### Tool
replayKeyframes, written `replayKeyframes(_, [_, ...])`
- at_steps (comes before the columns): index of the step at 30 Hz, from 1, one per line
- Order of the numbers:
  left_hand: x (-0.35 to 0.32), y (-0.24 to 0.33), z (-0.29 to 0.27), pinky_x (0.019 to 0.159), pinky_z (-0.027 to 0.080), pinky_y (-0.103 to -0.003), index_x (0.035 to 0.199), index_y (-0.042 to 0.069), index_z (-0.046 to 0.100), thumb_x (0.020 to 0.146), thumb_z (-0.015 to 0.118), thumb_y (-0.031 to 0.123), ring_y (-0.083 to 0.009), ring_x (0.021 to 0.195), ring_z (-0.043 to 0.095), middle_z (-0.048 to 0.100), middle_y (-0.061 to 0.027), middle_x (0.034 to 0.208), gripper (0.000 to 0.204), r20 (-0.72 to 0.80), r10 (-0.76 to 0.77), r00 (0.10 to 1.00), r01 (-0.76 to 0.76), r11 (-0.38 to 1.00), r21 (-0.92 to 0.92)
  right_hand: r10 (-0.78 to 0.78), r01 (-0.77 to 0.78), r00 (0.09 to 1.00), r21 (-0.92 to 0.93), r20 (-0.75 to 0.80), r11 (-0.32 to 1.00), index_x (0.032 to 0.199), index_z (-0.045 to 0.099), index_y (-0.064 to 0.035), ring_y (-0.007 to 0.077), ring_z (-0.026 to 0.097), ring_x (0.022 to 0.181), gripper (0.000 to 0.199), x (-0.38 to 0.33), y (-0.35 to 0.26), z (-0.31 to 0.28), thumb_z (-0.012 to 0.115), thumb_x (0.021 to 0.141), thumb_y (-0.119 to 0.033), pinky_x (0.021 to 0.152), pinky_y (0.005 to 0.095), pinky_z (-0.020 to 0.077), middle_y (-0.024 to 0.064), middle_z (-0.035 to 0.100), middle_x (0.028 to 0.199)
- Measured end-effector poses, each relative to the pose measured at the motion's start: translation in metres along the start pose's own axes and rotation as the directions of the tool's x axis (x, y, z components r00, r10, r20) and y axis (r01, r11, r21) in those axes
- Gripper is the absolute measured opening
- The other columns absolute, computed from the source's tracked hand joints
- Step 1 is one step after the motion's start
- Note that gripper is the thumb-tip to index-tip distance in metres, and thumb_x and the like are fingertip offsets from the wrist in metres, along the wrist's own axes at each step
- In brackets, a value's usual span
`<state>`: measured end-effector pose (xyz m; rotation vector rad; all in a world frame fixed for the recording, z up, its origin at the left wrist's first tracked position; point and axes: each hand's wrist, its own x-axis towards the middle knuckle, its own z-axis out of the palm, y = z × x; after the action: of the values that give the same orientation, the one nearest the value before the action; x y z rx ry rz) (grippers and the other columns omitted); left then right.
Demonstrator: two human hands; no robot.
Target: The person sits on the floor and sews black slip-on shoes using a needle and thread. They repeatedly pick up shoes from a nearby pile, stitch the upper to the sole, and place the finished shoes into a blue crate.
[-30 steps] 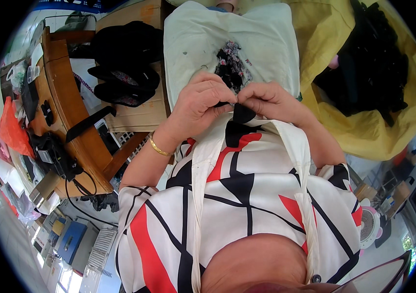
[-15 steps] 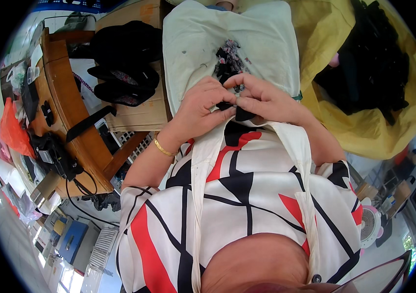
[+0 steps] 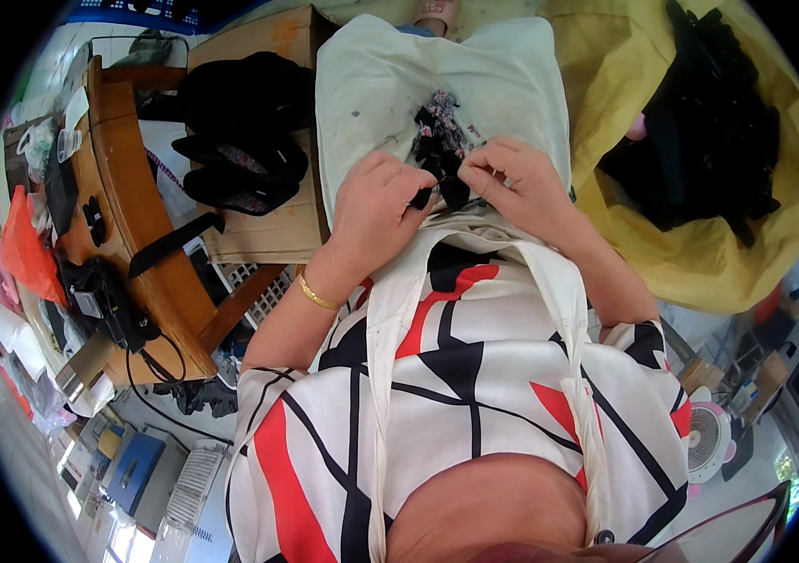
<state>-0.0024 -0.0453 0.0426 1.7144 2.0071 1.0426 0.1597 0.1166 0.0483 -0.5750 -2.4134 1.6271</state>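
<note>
A: Left hand?
B: Fingers curled narrow, pinching a small black piece at the lap. Gold bangle on that wrist.
A: Right hand?
B: Also curled tight, fingertips on another black piece; the two hands nearly meet.
A: Where do the pieces lie?
B: On a cream cloth spread over the lap, just below a small heap of dark scraps.
A: Surroundings?
B: Cardboard box to the left with black fabric on it, wooden table beyond. Yellow sack to the right, holding black pieces
</note>
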Motion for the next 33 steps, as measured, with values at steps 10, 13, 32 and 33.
replayKeyframes(10, [-0.004, 0.003, 0.001, 0.072, 0.047, -0.037, 0.088, 0.007, 0.068, 0.07, 0.078, 0.001, -0.028, 0.079, 0.059, 0.066, -0.0066, 0.082, 0.022, -0.06, 0.063, 0.996, -0.068, 0.994, -0.081, -0.062, 0.03, 0.98, -0.168, -0.19, 0.985, 0.089, 0.064, -0.0036, 0.0321, 0.061, 0.081, 0.015, 0.002, 0.015, 0.005, 0.069, 0.088, -0.018, 0.068, 0.038, 0.0491, 0.0114, 0.064, 0.086])
replayKeyframes(13, [-0.01, 0.004, -0.003, 0.072, 0.047, -0.034, 0.09, 0.006, 0.069, 0.071, 0.079, 0.002, -0.026, 0.08, 0.058, 0.065, -0.0072, 0.083, 0.022, -0.077, -0.08, 0.994, 0.072, 0.993, -0.098, -0.095, 0.038, 0.979, -0.301, -0.179, 0.953, 0.089, 0.065, -0.0055, 0.0316, 0.061, 0.086, 0.017, -0.007, 0.029, 0.007, 0.069, 0.086, -0.022, 0.073, 0.0394, 0.0488, 0.009, 0.064, 0.087])
replayKeyframes(32, [-0.02, 0.003, -0.001, 0.077, 0.046, -0.036, 0.095, 0.01, 0.068, 0.07, 0.076, 0.003, -0.0259, 0.083, 0.06, 0.069, -0.0025, 0.089, 0.027, -0.298, 0.242, 0.923, -0.177, 0.957, 0.229, -0.072, 0.061, 0.991, -0.097, -0.112, 0.993, 0.094, 0.066, -0.0027, 0.0347, 0.061, 0.077, 0.021, -0.043, -0.009, 0.001, 0.062, 0.091, -0.024, 0.067, 0.0403, 0.0468, 0.0166, 0.064, 0.082])
replayKeyframes(33, [-0.02, 0.005, 0.0, 0.078, 0.046, -0.037, 0.096, 0.011, 0.069, 0.069, 0.076, 0.002, -0.0254, 0.085, 0.06, 0.069, -0.002, 0.09, 0.03, -0.287, 0.259, 0.922, -0.191, 0.951, 0.245, -0.024, 0.014, 0.994, -0.093, -0.103, 0.996, 0.091, 0.067, -0.0028, 0.0343, 0.061, 0.076, 0.023, -0.042, -0.015, 0.002, 0.063, 0.091, -0.026, 0.066, 0.0402, 0.0465, 0.0168, 0.064, 0.081])
